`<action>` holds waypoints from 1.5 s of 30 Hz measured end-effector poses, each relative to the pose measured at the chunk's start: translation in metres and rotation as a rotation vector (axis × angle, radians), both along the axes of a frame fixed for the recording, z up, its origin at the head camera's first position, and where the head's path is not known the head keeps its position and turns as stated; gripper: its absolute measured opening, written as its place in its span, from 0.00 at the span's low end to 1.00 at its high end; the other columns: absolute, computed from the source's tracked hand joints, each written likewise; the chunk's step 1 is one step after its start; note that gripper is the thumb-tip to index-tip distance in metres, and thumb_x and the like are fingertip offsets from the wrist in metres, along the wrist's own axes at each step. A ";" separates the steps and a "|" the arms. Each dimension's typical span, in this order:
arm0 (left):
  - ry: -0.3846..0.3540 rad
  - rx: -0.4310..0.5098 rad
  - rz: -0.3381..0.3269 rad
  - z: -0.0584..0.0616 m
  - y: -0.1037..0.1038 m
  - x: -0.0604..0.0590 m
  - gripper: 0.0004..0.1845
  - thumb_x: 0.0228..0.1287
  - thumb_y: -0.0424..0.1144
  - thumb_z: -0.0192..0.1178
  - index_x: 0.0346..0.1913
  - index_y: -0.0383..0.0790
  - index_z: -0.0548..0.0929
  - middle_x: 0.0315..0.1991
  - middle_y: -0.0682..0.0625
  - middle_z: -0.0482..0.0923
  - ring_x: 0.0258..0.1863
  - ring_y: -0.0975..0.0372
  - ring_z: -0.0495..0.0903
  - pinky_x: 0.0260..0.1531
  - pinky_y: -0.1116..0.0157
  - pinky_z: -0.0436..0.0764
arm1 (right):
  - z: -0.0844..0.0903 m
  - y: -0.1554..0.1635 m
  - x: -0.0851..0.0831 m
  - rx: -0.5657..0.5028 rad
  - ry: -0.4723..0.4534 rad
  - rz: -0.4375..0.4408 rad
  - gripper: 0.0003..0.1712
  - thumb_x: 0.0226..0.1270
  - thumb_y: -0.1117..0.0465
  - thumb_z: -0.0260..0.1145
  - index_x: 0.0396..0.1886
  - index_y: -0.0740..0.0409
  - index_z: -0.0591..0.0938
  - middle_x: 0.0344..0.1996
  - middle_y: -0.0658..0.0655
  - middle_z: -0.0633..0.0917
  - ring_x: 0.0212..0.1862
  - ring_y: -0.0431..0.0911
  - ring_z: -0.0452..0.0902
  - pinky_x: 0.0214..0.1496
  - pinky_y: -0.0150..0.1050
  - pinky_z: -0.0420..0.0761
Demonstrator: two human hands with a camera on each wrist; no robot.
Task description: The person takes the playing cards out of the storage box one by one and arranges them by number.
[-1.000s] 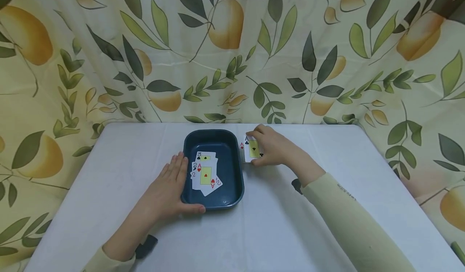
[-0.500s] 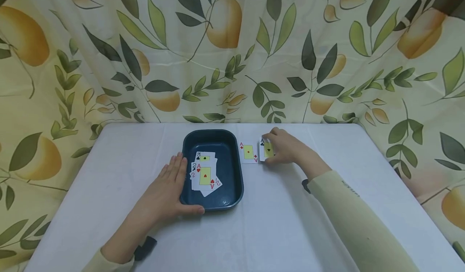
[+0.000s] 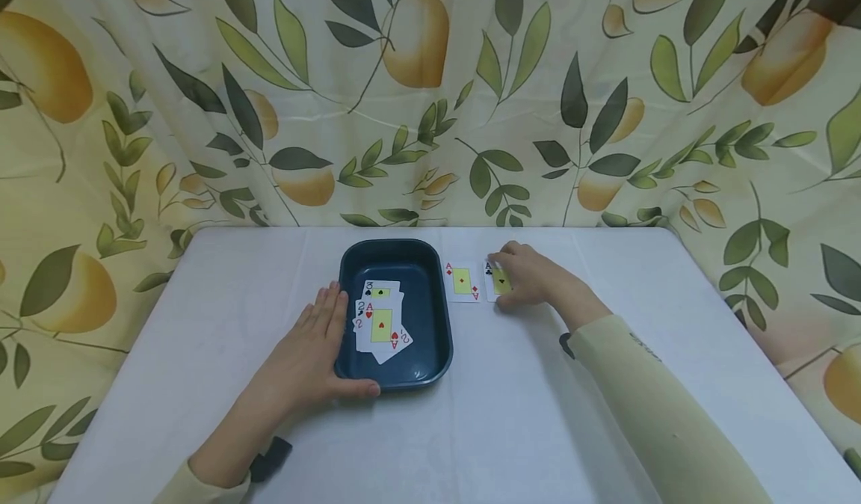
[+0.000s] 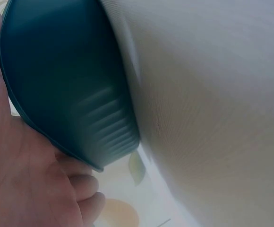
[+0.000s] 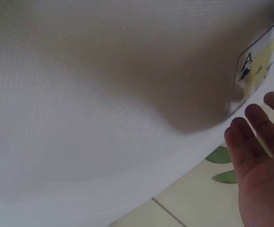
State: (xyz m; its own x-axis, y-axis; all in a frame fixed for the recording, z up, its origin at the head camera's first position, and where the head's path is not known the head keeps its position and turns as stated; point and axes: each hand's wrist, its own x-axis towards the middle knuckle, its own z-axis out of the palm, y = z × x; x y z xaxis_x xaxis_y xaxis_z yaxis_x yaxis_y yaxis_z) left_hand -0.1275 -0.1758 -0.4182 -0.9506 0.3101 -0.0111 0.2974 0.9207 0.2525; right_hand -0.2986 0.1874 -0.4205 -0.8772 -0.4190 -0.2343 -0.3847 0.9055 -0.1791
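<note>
In the head view, my left hand (image 3: 306, 354) lies along the left side of a dark blue tray (image 3: 430, 347), fingers straight, thumb at its front edge. The left wrist view has the palm (image 4: 23, 175) against the tray's outer wall (image 4: 71, 71). To the right of the tray, an ace of diamonds playing card (image 3: 462, 281) lies face up. Beside it my right hand (image 3: 534, 276) holds an ace of clubs playing card (image 3: 498, 283) by its far and near edges, down at the tablecloth. The hand covers that card's right part.
Inside the tray lie several overlapping playing cards, with an ace of hearts (image 3: 381, 326) on top and a three (image 3: 380, 292) behind it. A white cloth covers the table (image 3: 511, 414). A fruit-patterned curtain (image 3: 430, 145) hangs behind the table's far edge.
My right hand has moved right from the tray with the ace of clubs, uncovering the ace of diamonds. The ace of clubs has come down flat. My left hand stays on the tray.
</note>
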 end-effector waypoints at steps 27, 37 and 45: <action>-0.016 -0.006 0.000 0.000 -0.001 0.001 0.77 0.36 0.85 0.60 0.79 0.32 0.46 0.81 0.38 0.36 0.80 0.46 0.38 0.75 0.45 0.50 | 0.053 -0.092 0.067 -0.212 0.066 0.296 0.53 0.51 0.39 0.75 0.76 0.49 0.66 0.70 0.54 0.69 0.67 0.50 0.65 0.65 0.50 0.77; 0.005 -0.008 -0.026 0.002 -0.002 -0.001 0.76 0.38 0.85 0.59 0.79 0.31 0.47 0.81 0.38 0.37 0.80 0.46 0.39 0.75 0.46 0.51 | 0.032 -0.137 0.074 -0.206 0.068 0.407 0.52 0.50 0.39 0.76 0.74 0.50 0.69 0.68 0.52 0.71 0.66 0.46 0.65 0.68 0.43 0.73; 0.008 -0.006 -0.034 0.001 -0.004 -0.001 0.76 0.38 0.85 0.58 0.79 0.31 0.48 0.81 0.37 0.38 0.80 0.46 0.40 0.75 0.46 0.50 | 0.017 -0.167 0.075 -0.091 0.048 0.431 0.52 0.48 0.36 0.77 0.72 0.49 0.71 0.66 0.53 0.73 0.63 0.47 0.67 0.68 0.45 0.74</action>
